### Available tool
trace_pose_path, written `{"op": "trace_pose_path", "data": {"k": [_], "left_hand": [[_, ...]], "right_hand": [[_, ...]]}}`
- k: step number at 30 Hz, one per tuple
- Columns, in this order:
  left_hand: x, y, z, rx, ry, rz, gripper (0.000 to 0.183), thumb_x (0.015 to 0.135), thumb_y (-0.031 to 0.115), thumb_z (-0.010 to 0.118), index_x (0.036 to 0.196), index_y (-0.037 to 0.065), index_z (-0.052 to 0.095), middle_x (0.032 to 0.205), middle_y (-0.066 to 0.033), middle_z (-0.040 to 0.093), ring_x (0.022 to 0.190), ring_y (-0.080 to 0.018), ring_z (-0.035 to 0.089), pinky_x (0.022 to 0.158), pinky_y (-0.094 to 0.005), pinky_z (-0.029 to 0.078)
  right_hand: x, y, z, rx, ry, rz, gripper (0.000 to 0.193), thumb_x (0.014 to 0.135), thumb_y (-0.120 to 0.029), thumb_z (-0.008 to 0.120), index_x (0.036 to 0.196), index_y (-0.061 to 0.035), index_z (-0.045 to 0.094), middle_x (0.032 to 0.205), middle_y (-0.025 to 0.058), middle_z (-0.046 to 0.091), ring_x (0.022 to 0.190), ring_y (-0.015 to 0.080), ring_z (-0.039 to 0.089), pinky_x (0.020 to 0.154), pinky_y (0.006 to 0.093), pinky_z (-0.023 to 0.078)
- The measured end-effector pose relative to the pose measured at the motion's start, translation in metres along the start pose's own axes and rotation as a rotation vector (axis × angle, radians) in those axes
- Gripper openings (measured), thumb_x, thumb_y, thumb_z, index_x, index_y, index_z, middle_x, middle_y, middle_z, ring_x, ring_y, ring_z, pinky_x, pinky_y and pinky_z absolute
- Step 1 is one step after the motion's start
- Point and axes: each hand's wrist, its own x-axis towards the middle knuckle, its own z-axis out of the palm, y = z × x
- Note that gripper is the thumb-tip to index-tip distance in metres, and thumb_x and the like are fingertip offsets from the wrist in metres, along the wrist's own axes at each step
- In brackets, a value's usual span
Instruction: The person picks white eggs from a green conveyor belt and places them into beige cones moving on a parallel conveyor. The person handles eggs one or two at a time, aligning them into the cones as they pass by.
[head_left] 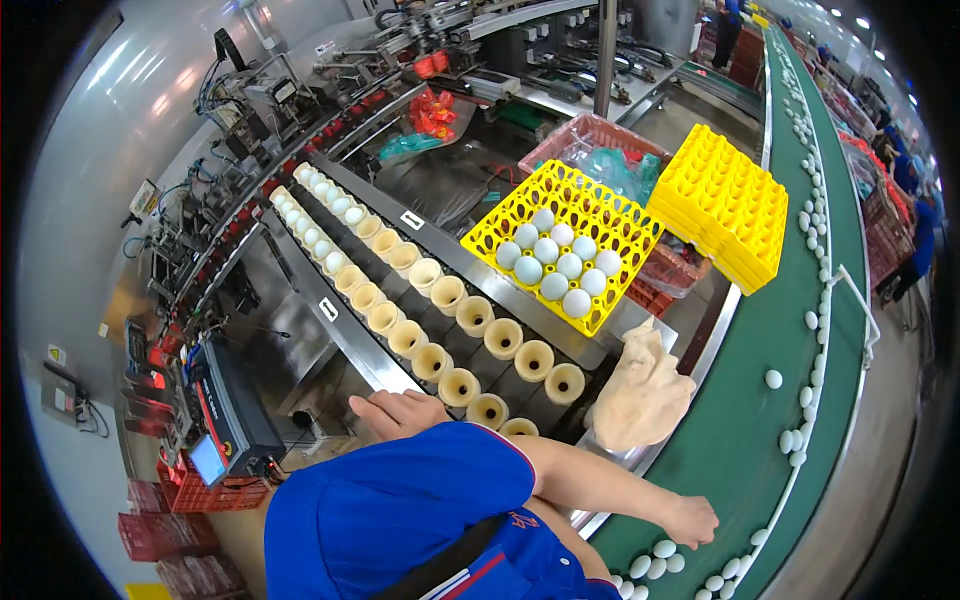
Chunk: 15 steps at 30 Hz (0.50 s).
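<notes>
My left hand (pixel 398 412) rests by the metal edge of a two-row conveyor of cream cups (pixel 460 387), its fingers stretched out and nothing seen in it. My right hand (pixel 692 522) reaches over the green belt (pixel 700 465) with curled fingers. Whether an egg is inside it is hidden. Close by on the belt lies a group of pale eggs (pixel 656 568). At the far end of the cup rows, white eggs (pixel 322 248) sit in cups; the nearer cups are bare. A yellow egg tray (pixel 480 240) beyond the conveyor holds several pale eggs (pixel 554 286).
A stack of yellow trays (pixel 722 200) stands beside the belt. A beige cloth bundle (pixel 643 390) lies between cups and belt. A red crate (pixel 570 135) with plastic bags is behind the tray. Machinery and a small screen (pixel 208 460) are at left; people work far right.
</notes>
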Motion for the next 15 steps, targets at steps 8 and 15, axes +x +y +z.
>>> {"op": "trace_pose_path", "data": {"k": [8, 15], "left_hand": [[-0.001, 0.001, 0.009, 0.162, -0.051, 0.012, 0.02, 0.08, 0.026, 0.072, 0.09, 0.009, 0.069, 0.096, -0.0142, 0.067, 0.087, -0.0335, 0.071, 0.068, -0.0465, 0.058], [-0.003, 0.003, 0.0, 0.096, -0.066, -0.033, 0.025, 0.089, 0.027, 0.071, 0.103, 0.008, 0.064, 0.098, -0.0129, 0.061, 0.097, -0.0351, 0.066, 0.078, -0.0486, 0.053]], "right_hand": [[-0.063, 0.031, -0.013, -0.141, -0.004, 0.135, 0.028, 0.083, -0.015, 0.062, 0.111, -0.011, 0.065, 0.103, 0.0103, 0.065, 0.093, 0.0301, 0.066, 0.079, 0.0437, 0.053], [-0.102, 0.043, -0.021, -0.24, 0.017, 0.28, 0.027, 0.083, -0.015, 0.062, 0.11, -0.0107, 0.065, 0.103, 0.0105, 0.065, 0.093, 0.0305, 0.066, 0.079, 0.0439, 0.053]]}}
